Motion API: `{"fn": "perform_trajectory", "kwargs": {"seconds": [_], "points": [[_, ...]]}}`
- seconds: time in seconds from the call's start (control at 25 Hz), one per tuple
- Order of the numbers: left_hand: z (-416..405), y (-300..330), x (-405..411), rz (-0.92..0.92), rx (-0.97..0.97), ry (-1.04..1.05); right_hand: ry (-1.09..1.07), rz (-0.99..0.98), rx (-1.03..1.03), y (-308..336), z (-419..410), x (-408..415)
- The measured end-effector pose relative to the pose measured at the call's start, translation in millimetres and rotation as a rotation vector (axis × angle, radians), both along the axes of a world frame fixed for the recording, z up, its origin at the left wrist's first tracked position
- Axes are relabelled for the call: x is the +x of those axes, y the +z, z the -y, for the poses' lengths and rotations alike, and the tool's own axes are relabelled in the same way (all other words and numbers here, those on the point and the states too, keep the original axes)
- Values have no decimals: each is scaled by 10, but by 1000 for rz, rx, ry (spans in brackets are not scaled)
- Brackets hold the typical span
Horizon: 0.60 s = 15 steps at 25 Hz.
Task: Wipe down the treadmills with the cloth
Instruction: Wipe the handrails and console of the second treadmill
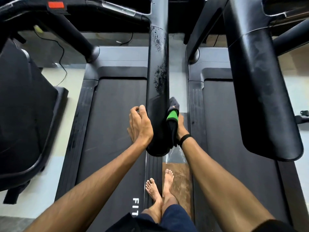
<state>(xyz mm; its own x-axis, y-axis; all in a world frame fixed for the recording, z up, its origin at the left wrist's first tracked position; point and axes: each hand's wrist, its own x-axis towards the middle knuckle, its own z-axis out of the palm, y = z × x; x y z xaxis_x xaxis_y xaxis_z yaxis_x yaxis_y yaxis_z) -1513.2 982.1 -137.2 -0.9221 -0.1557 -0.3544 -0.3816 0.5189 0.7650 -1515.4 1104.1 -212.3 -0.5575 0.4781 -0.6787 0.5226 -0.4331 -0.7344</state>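
A black padded handrail point(157, 77) of the left treadmill point(113, 124) runs down the middle of the head view, speckled with dust or droplets higher up. My right hand point(181, 128) holds a dark cloth with a green patch point(172, 114) against the rail's right side near its end. My left hand point(139, 124) rests beside the rail's left side with loosely curled fingers and holds nothing. A second treadmill point(234, 131) lies to the right, its own thick handrail point(260, 84) above it.
My bare feet point(160, 186) stand in the narrow gap between the two treadmills, one on the left deck's side rail. A console with a red button point(56, 5) is at the top left. Another machine point(25, 114) and a cable point(61, 52) lie to the left.
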Motion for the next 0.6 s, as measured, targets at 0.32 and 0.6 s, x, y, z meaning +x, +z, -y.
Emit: {"fn": "perform_trajectory", "kwargs": {"seconds": [0.32, 0.6], "points": [[17, -32, -20, -12, 162, 100, 214, 26, 507, 642, 763, 738], [17, -57, -14, -65, 246, 146, 619, -98, 866, 646, 451, 183]]}}
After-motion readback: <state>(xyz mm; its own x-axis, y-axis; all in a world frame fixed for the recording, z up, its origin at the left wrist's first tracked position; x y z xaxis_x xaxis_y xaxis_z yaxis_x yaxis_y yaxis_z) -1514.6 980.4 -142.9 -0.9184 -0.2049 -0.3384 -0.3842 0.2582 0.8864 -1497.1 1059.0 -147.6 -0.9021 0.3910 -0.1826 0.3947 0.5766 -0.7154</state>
